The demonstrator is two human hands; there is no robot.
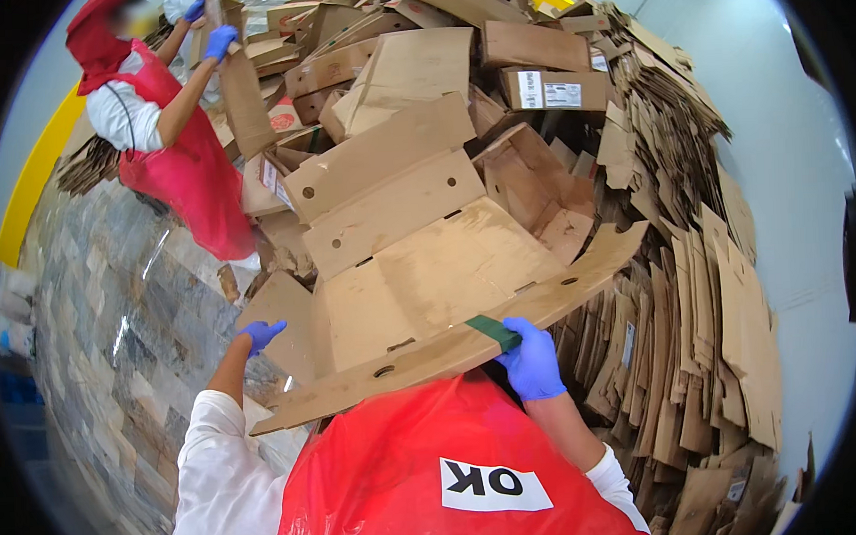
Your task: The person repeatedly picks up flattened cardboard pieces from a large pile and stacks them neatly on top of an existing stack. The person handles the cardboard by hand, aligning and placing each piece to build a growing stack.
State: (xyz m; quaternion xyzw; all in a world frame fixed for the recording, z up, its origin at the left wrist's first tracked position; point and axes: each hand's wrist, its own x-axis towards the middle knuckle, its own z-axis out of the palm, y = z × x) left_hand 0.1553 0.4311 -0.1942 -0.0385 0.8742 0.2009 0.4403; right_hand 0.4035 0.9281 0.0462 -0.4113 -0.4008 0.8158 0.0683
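A large opened cardboard box (428, 267) lies partly unfolded in front of me, its inside facing up and its far flap raised. My right hand (533, 358), in a blue glove, grips the near flap beside a strip of green tape (493, 333). At the box's left side, my left hand (260, 337), also gloved in blue, holds the edge of a side flap (284, 320). Its thumb points right over the board, and the other fingers are mostly hidden. Round holes and small slots show in the box's panels.
Loose boxes (533, 47) are heaped beyond. Flattened cardboard (675, 325) stands tightly stacked along the right, beside a pale floor (775, 208). At the upper left, a co-worker in a red apron (185, 182) holds a long cardboard piece (243, 99). Shiny stone-patterned flooring (120, 344) lies left.
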